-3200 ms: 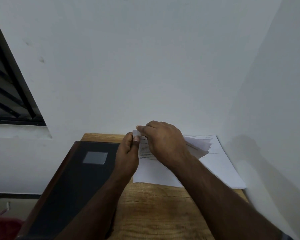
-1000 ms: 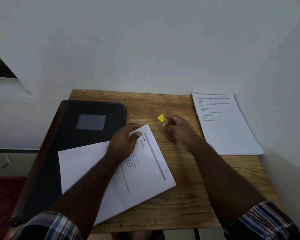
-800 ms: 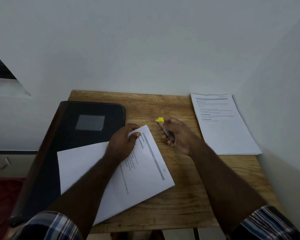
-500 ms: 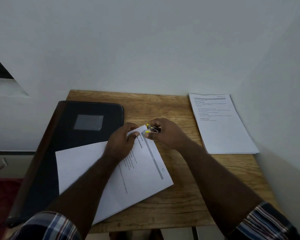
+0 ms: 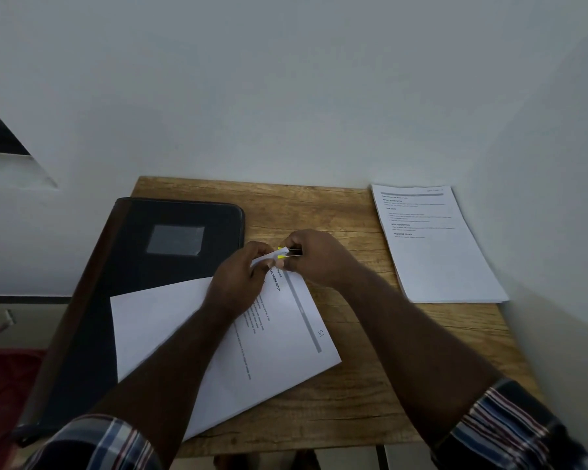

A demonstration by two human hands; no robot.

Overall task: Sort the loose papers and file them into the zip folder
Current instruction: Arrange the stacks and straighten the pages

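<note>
Right hand (image 5: 314,257) pinches a small yellow-and-black binder clip (image 5: 288,253) right at the top corner of the angled paper stack (image 5: 279,337), while the left hand (image 5: 241,279) grips that same corner, lifting it a bit. That stack lies half on the black zip folder (image 5: 150,252), half on the wooden desk (image 5: 370,385). Second paper stack (image 5: 435,252) sits well apart by the right wall.

I noted a dim, evenly lit frame: soft shadow at 3 o'clock, wide-angle bending at the edges, sharp centre.
</note>
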